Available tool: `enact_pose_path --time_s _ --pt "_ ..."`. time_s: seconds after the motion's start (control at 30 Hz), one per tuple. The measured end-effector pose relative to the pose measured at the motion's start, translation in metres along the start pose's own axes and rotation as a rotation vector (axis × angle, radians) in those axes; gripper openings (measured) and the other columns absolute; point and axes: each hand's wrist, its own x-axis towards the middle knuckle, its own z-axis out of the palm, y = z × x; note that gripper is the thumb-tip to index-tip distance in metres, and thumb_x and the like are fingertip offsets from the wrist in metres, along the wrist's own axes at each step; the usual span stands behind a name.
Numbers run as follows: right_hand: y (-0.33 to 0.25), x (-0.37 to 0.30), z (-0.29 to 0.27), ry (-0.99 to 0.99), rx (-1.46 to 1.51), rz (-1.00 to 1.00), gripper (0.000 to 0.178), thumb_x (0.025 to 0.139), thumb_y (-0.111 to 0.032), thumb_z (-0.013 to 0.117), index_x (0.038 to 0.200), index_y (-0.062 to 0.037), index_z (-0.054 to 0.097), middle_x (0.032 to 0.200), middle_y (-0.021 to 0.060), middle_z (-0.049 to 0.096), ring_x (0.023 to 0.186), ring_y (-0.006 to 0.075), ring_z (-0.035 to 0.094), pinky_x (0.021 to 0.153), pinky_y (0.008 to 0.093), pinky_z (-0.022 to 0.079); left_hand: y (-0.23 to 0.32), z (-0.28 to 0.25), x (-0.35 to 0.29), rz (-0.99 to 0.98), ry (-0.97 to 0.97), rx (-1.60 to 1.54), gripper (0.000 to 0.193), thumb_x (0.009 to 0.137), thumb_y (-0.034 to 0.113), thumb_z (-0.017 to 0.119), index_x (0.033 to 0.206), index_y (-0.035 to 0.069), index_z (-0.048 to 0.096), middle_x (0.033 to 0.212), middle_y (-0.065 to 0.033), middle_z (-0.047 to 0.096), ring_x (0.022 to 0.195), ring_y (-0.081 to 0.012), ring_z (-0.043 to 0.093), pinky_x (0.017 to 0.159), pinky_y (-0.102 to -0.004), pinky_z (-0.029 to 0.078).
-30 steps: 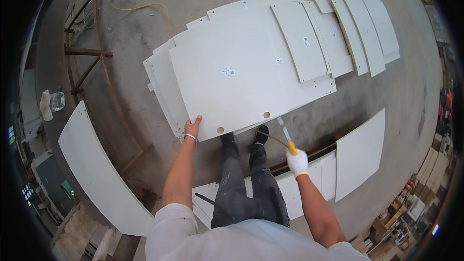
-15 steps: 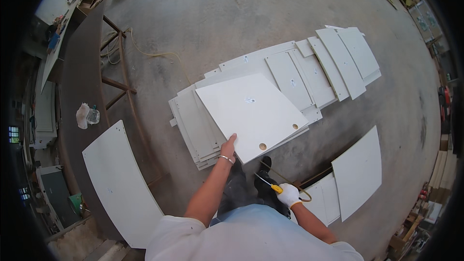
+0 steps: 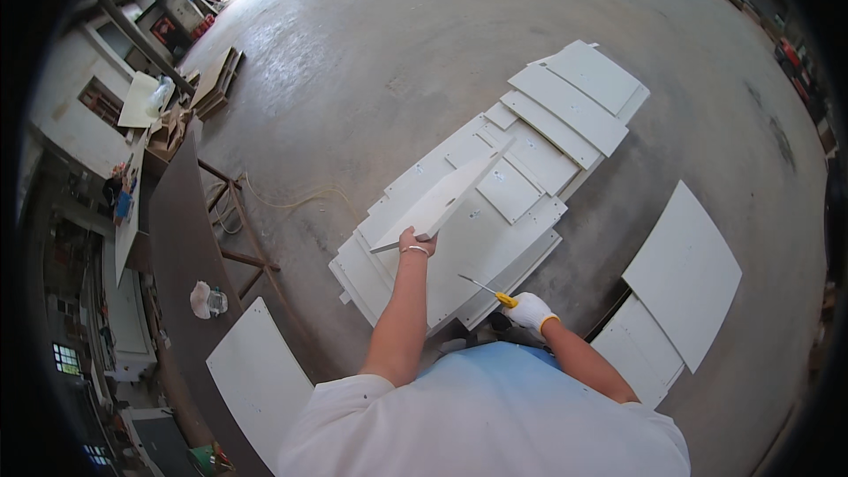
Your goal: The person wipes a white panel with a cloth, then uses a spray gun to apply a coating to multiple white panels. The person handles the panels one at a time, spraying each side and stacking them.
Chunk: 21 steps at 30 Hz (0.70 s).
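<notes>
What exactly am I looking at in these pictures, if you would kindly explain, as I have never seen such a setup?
Of course. There is no machine here: a person is working with their own hands. The view comes from a wide fisheye camera worn on the head and looking down, so straight edges bend near the rim.

The bare left hand grips a flat white rectangular panel, tilted up and seen nearly edge-on. Whether its lower edge touches anything is hard to tell.

The right hand, in a white glove with a yellow cuff, holds a yellow-handled tool with a thin metal shaft.

Overlapping flat white panels lie over the grey concrete floor. To the left stands a long dark brown table.
</notes>
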Motion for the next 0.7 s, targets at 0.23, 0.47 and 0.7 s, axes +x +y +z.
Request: enact_pose_path --time_s 0.23,0.47,0.7 --pt "0.017 -0.014 -0.020 -0.024 -0.056 -0.081 0.030 0.085 -0.026 0.059 0.102 -0.0089 0.077 0.106 0.0195 0.074 0.102 0.0404 0.070 0.090 0.0477 0.056 0.013 0.040 -0.007 0.063 -0.127 -0.023 0.045 0.106 0.019 0.032 0.145 0.001 0.046 0.143 -0.0225 0.055 0.131 -0.0455 0.056 0.101 -0.0671 0.054" --pt "0.050 -0.023 -0.053 -0.333 0.196 -0.170 0.028 0.084 -0.025 0.073 0.096 0.0004 0.074 0.078 0.0147 0.072 0.066 0.0240 0.067 0.065 0.0386 0.053 -0.018 0.026 -0.055 0.352 0.011 0.154 0.039 0.092 0.005 0.053 0.129 -0.008 0.047 0.129 -0.0249 0.058 0.111 -0.0471 0.065 0.091 -0.0664 0.059" --pt "0.071 -0.033 -0.099 -0.593 0.420 -0.190 0.008 0.082 -0.009 0.069 0.087 -0.0041 0.070 0.080 0.0069 0.072 0.053 0.0100 0.056 0.048 0.0265 0.044 0.006 -0.126 -0.169 0.872 0.158 0.556 0.020 0.083 0.007 0.069 0.096 -0.007 0.065 0.088 -0.0143 0.069 0.080 -0.0232 0.065 0.067 -0.0369 0.051"
